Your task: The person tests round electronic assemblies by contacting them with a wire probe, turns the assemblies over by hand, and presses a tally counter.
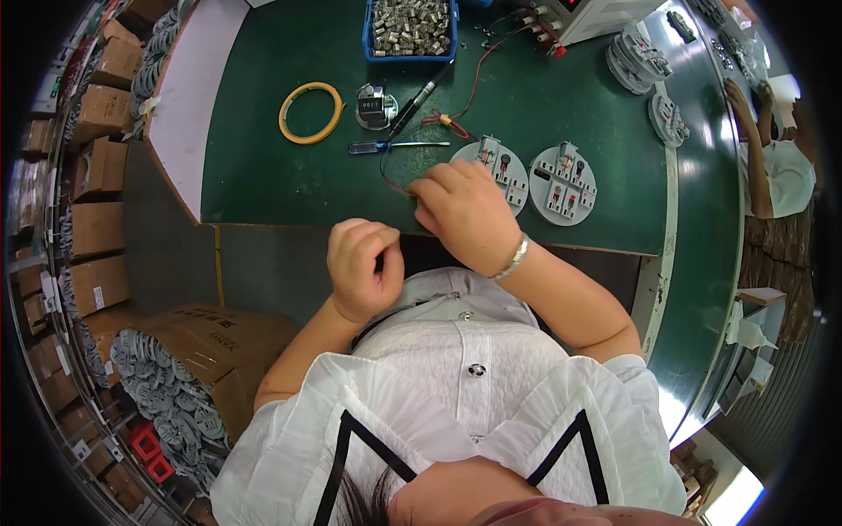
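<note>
My right hand (465,215) is closed, palm down, over the near left rim of a round grey base with electrical parts (500,169), partly covering it. A thin wire (392,185) runs up to its fingertips; the hand hides what they pinch. To its left, at the table's front edge, my left hand (364,270) is curled, thumb against the fingers. Whatever it may hold is hidden. A second round grey base (563,186) with terminals and small parts lies to the right. Above my hands are a screwdriver (399,147), a black pen-shaped tool (423,98) and a tally counter (375,108).
A yellow tape ring (310,113) lies left on the green table (263,188). Behind stands a blue bin (366,39) of small metal parts, beside a power supply (596,19) with red leads. Grey bases (636,61) are stacked right. Another person (781,167) sits far right.
</note>
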